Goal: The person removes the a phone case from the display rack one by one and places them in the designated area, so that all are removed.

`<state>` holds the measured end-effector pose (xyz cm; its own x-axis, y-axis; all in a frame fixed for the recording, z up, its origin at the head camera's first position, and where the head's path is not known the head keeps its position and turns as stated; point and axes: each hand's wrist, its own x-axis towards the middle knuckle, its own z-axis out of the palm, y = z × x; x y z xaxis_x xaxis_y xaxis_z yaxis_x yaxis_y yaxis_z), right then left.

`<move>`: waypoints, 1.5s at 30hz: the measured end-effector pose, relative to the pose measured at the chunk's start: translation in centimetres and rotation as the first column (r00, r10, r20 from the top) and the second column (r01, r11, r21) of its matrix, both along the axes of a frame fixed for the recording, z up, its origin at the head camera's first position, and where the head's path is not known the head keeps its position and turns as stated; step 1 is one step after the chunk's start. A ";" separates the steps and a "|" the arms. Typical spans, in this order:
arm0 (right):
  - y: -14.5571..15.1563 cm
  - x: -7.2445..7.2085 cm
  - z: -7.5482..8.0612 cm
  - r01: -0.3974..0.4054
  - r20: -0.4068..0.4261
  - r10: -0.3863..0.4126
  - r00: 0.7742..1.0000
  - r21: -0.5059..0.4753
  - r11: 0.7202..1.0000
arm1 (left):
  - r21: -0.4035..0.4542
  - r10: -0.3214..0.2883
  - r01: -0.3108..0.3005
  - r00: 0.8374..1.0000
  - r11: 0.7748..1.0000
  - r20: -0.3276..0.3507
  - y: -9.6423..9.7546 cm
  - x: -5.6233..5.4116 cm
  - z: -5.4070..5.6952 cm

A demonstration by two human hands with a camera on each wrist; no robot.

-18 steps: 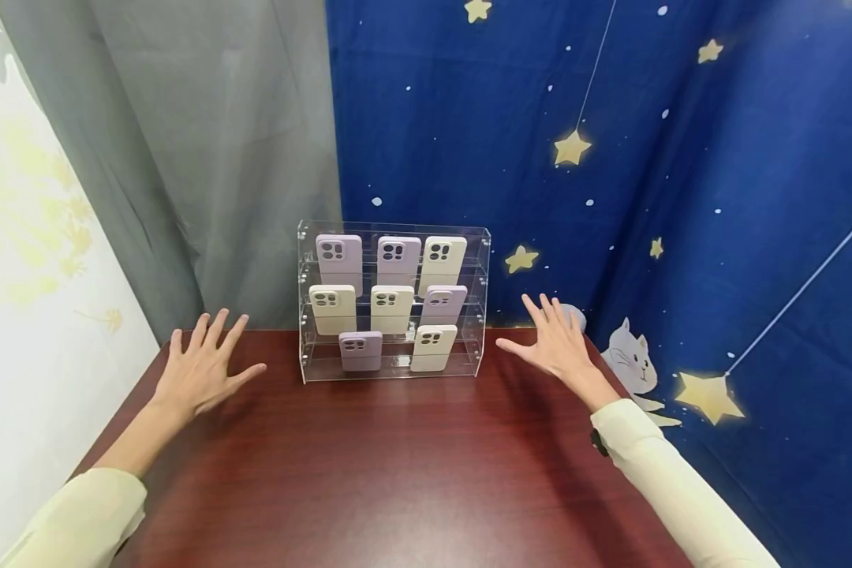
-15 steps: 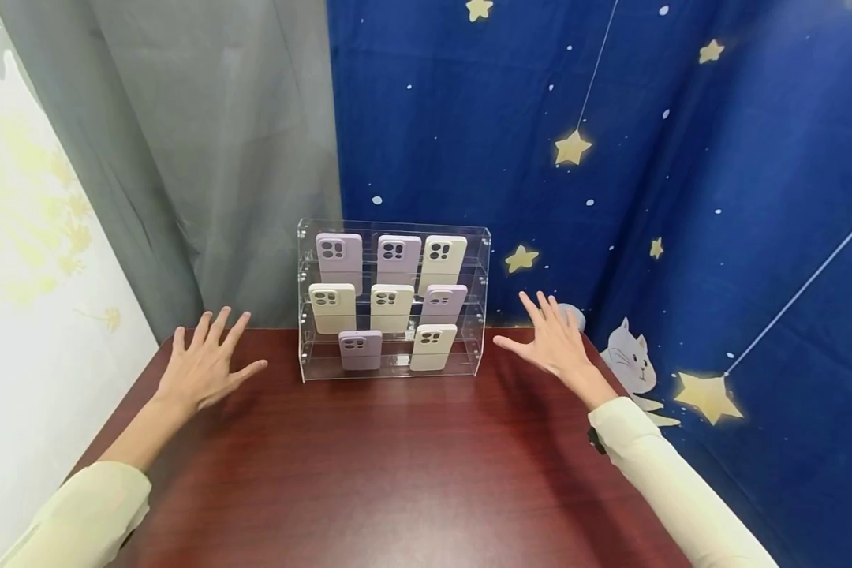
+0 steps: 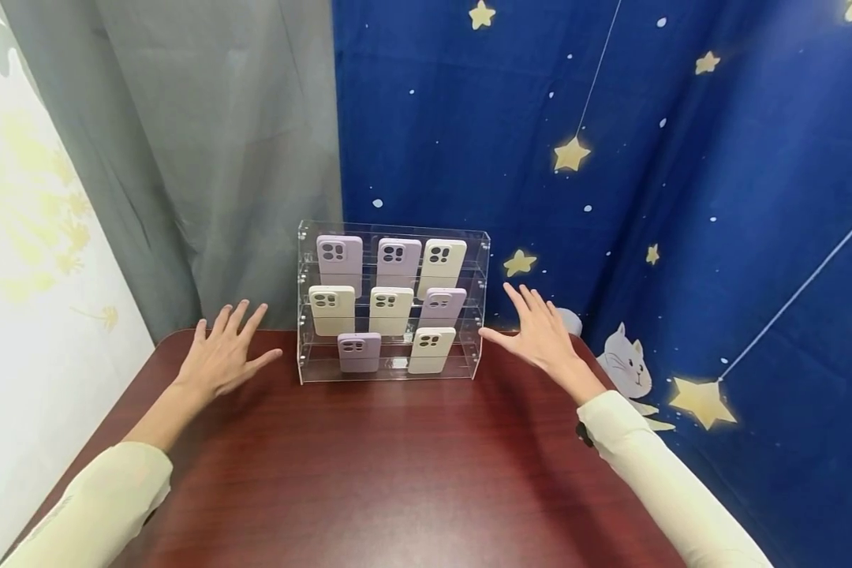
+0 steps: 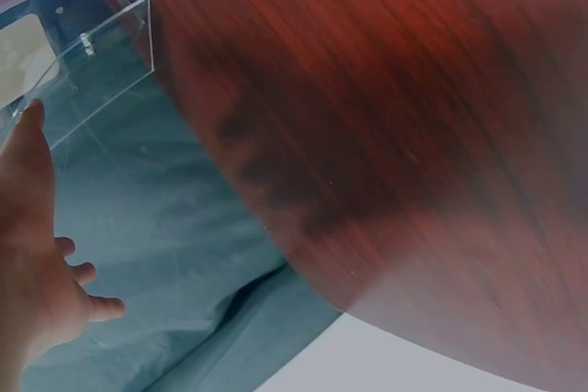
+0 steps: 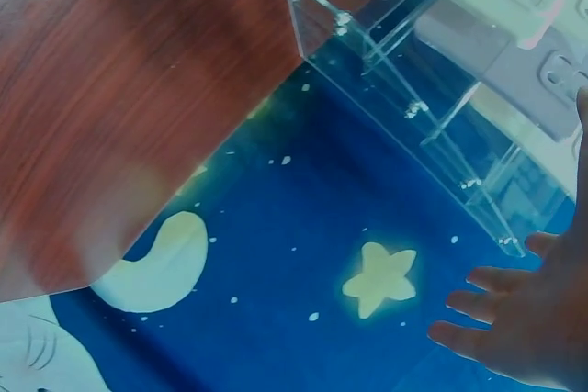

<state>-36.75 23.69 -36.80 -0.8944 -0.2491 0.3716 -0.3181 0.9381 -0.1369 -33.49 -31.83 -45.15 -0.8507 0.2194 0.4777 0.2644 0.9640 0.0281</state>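
Observation:
A clear acrylic tiered rack [image 3: 389, 377] stands at the back of the table, holding several purple and cream phone cases. Among them are a purple case [image 3: 341, 264] at the upper left and a cream case [image 3: 431, 351] at the lower right. To the left of the rack, my left hand [image 3: 220, 355] hovers with fingers spread, touching nothing. My right hand [image 3: 539, 335] is spread just off the rack's right side, its thumb near the side panel. In the right wrist view, the rack's side panel [image 5: 404, 98] shows close to my right fingers [image 5: 473, 309].
The dark red wooden table [image 3: 369, 473] spreads in front of the rack. Behind it hang a grey curtain [image 3: 241, 158] and a blue star-patterned curtain [image 3: 454, 142]. A white patterned surface [image 3: 35, 276] borders the left side.
Both hands have moved inward toward the rack, the left hand to the right and the right hand to the left. The rack and phone cases stay in place.

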 end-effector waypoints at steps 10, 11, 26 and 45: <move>-2.1 -0.6 1.6 -0.022 -0.041 0.021 0.999 -0.009 1.000 | 0.021 -0.001 0.000 0.999 1.000 0.046 1.6 -1.4 0.8; -2.3 -0.6 1.7 -0.023 -0.041 0.023 0.999 -0.012 1.000 | 0.024 0.000 -0.001 0.999 1.000 0.054 1.8 -1.5 0.8; -5.7 -0.2 2.7 -0.095 -0.091 0.089 0.992 -0.068 0.993 | 0.138 -0.036 0.018 0.991 0.990 0.130 3.3 -2.7 0.2; -10.1 -1.0 3.9 -0.118 -0.107 0.109 0.988 -0.087 0.989 | 0.308 -0.088 0.030 0.980 0.951 0.178 4.1 -3.9 0.0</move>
<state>-37.77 13.59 -32.88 -0.8187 -0.3071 0.4852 -0.4385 0.8799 -0.1831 -37.42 -27.73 -45.16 -0.9210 0.1423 0.3626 0.2824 0.8851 0.3699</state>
